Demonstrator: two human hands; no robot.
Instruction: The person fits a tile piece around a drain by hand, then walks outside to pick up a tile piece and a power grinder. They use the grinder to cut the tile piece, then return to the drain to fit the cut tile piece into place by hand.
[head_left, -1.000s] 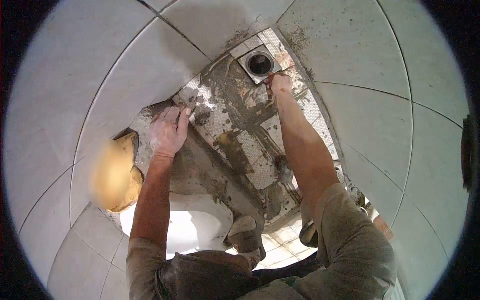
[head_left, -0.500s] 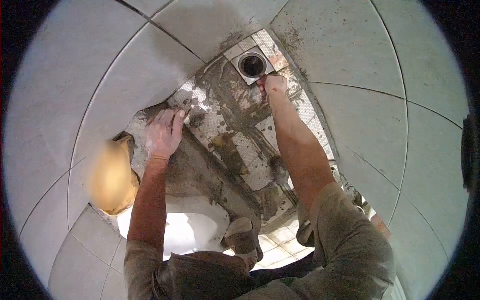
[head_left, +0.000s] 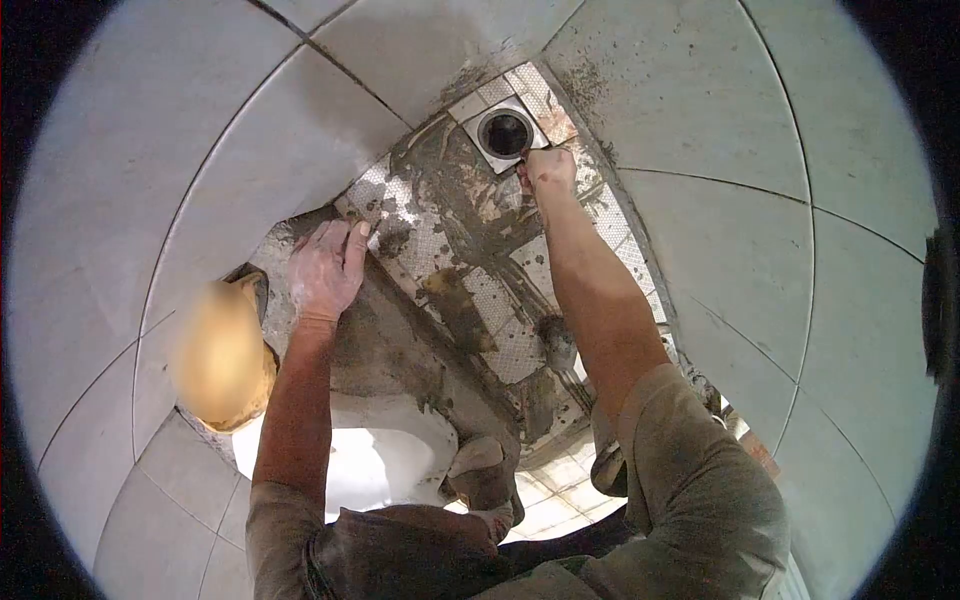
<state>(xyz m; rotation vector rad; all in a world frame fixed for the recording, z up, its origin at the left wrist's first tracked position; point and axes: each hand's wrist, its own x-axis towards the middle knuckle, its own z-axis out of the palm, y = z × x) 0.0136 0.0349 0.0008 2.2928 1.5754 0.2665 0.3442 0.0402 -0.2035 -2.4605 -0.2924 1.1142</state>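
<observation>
My left hand (head_left: 328, 268), pale with dust, lies flat with its thumb apart on the ledge beside the mosaic-tiled floor. Beneath it the surface is grey and rough. My right hand (head_left: 548, 170) is closed at the lower right edge of the square metal drain (head_left: 480, 133), which has a dark round opening. Its fingertips are curled under, and whatever they hold is hidden. Wet grey mortar (head_left: 480, 225) smears the floor to the left of that hand, over and between the small-patterned tiles (head_left: 490, 297).
A yellow, partly blurred object (head_left: 225, 360) stands by the left wall. White ceramic fixture (head_left: 400, 460) at lower left, near my feet. Large grey wall tiles (head_left: 700, 110) surround the floor on both sides. A dark round lump (head_left: 553, 330) lies beside my right forearm.
The view has shifted very slightly. Both hands stay in nearly the same places, my right hand still closed by the drain.
</observation>
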